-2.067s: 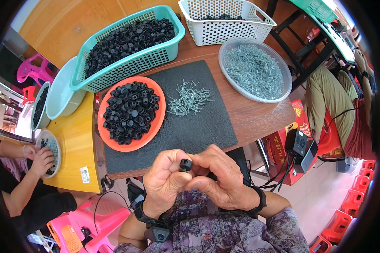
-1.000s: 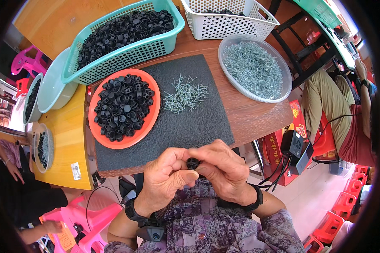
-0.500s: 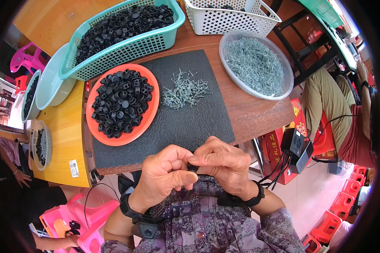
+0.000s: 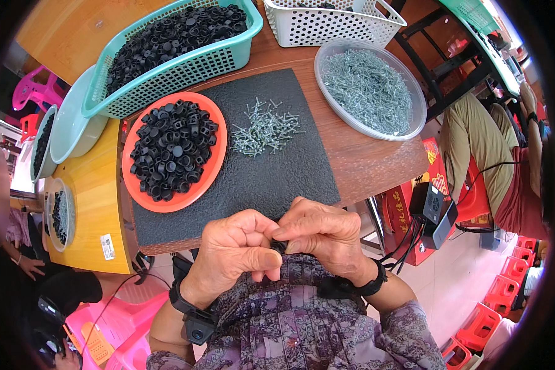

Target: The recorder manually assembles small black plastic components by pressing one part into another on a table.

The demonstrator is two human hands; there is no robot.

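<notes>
Both hands meet at the near edge of the dark mat [image 4: 283,179]. A small black plastic cap [image 4: 279,246] is pinched between the fingers of my left hand [image 4: 237,250] and my right hand [image 4: 324,237]; most of it is hidden. Whether a screw is in it I cannot make out. Beyond the hands, a red-orange plate [image 4: 160,205] holds a heap of black plastic caps [image 4: 176,148]. To its right a loose pile of small silvery screws [image 4: 265,128] lies on the mat.
A clear round tub [image 4: 416,126] of screws stands right of the mat. Behind are a teal basket [image 4: 172,80] of black parts and a white basket [image 4: 327,28]. Pale green basins [image 4: 74,139] stand left. A seated person [image 4: 487,148] is at right, another at left.
The view has shifted slightly. My hands stay together on the cap with nearly the same grip. At the lower left, the other person's arm has moved and a dark object has come into view.
</notes>
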